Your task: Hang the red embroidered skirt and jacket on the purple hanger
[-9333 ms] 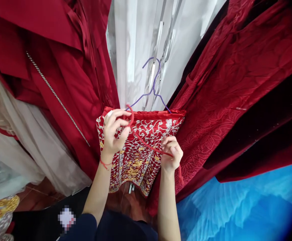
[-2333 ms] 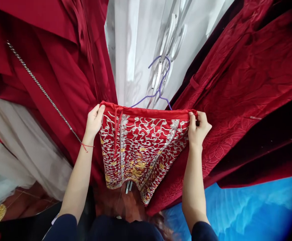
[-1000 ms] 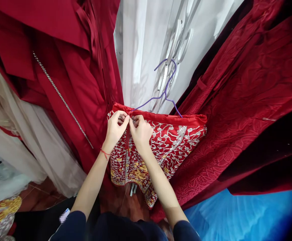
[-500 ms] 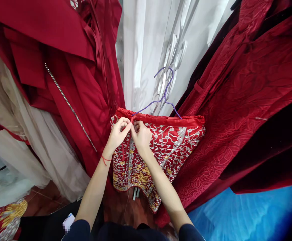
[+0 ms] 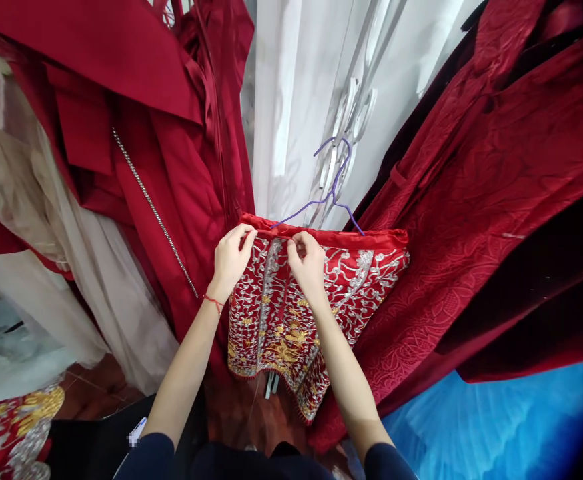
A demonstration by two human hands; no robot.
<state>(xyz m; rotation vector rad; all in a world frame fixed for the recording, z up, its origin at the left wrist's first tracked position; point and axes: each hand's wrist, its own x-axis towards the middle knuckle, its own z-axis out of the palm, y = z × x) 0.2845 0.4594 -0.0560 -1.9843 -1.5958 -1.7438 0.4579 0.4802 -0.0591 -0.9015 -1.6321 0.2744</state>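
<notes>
A red skirt (image 5: 351,280) with silver and gold embroidery hangs on a purple wire hanger (image 5: 331,193) in front of a white wall. My left hand (image 5: 230,257) is closed on the top edge of the skirt near its left corner. My right hand (image 5: 307,261) pinches the waistband a little to the right of it. Both thumbs press on the plain red band at the top. The hanger's lower bar is hidden inside the waistband.
Dark red satin garments (image 5: 136,133) with a rhinestone strap (image 5: 154,210) hang on the left, beside cream tulle (image 5: 36,220). Red patterned and velvet gowns (image 5: 476,187) hang on the right. Blue fabric (image 5: 501,427) lies at the lower right, another embroidered red piece (image 5: 6,430) at the lower left.
My hands were together at the tie near the skirt's left top. They have since moved apart along the waistband, the right one sliding to the right.
</notes>
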